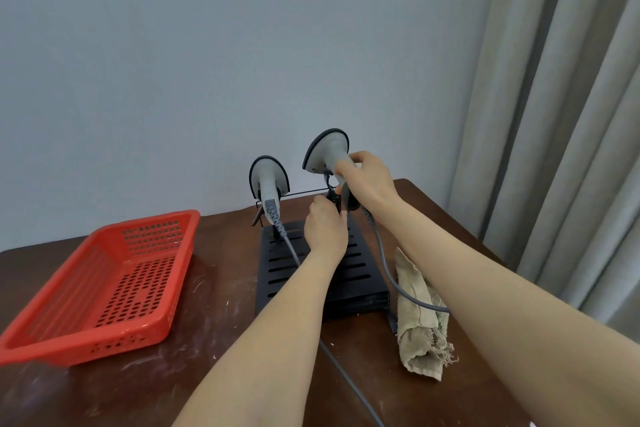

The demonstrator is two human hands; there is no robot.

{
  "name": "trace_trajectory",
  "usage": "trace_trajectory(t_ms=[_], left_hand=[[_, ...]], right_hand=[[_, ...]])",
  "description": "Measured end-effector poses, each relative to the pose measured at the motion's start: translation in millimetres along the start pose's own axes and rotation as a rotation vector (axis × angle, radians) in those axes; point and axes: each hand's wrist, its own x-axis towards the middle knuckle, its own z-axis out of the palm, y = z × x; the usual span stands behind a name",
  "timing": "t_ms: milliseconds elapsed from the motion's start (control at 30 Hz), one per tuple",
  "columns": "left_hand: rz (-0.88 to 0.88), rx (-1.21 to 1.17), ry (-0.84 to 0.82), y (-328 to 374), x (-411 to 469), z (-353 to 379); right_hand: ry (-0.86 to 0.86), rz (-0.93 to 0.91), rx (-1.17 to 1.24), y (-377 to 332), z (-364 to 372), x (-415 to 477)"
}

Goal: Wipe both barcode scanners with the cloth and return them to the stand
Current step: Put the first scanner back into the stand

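1. Red basket (145, 220) on the table (225, 288), far left; plays no part at this moment.
2. Left scanner (269, 180) sits upright in the stand (349, 274), head up, cable trailing forward. Whether it has been wiped: cannot tell.
3. Left hand (325, 229) is at the stand's right holder, just below the other scanner's handle end. Fingers hidden behind the back of the hand, so grip state cannot be told.
4. Right scanner (327, 152) is off its seat, just above the holder. Right hand (369, 180) grip is wrapped closed round its handle.
5. Cloth (415, 322) lies crumpled on the table right of the stand, in neither hand, that scanner's cable across it.
6. Judgement: no wiping is under way. One scanner is seated, one is out; at the least, seating the right scanner remains.
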Motion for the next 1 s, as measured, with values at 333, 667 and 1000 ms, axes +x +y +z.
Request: trace_trajectory(t_ms=[333,667,1000], left_hand=[[0.026,-0.019,-0.003,0.6,-0.9,1.0],[0.015,-0.006,0.001,-0.2,-2.0,2.7],[0.044,-0.021,0.018,-1.0,0.0,4.6]], right_hand=[[0.054,0.012,-0.175,5.1,9.9,8.1],[0.033,-0.021,-0.424,-2.9,10.4,11.6],[-0.005,-0.016,-0.626,8.2,14.3,5.4]])
